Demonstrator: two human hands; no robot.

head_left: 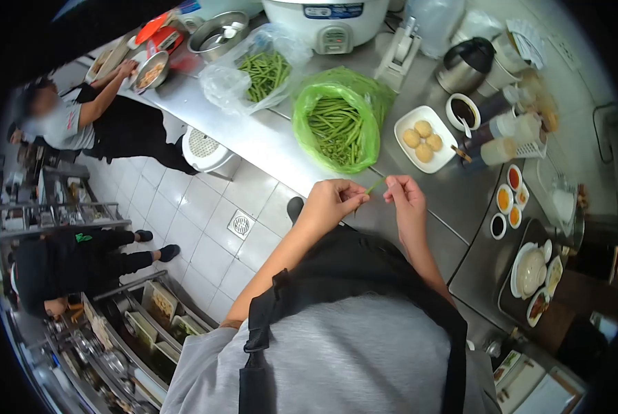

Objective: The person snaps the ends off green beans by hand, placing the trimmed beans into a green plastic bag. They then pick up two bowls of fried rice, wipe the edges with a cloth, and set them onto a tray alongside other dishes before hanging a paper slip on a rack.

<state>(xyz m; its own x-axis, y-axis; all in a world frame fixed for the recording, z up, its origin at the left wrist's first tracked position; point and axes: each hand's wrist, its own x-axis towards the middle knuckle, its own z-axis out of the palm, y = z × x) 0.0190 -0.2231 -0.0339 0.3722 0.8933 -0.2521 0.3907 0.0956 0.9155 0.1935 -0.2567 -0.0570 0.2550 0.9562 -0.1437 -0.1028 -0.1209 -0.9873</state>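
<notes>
My left hand (338, 200) pinches a thin green bean (374, 187) between thumb and fingers, in front of my apron. At the bean's other end, the fingertips of my right hand (405, 200) close on its tip. Just beyond my hands, a green plastic bag (371, 127) stands open on the steel counter (429, 231), with many green beans (334, 130) inside. A clear plastic bag (219, 86) farther left holds more green beans (264, 74).
Round dough-like balls sit on a white square dish (441, 162), beside a bowl of dark sauce (463, 110). Small sauce cups (505, 199) and a loaded tray (509, 297) are at right. A rice cooker (333, 34) stands behind. Two co-workers (81, 124) are at left.
</notes>
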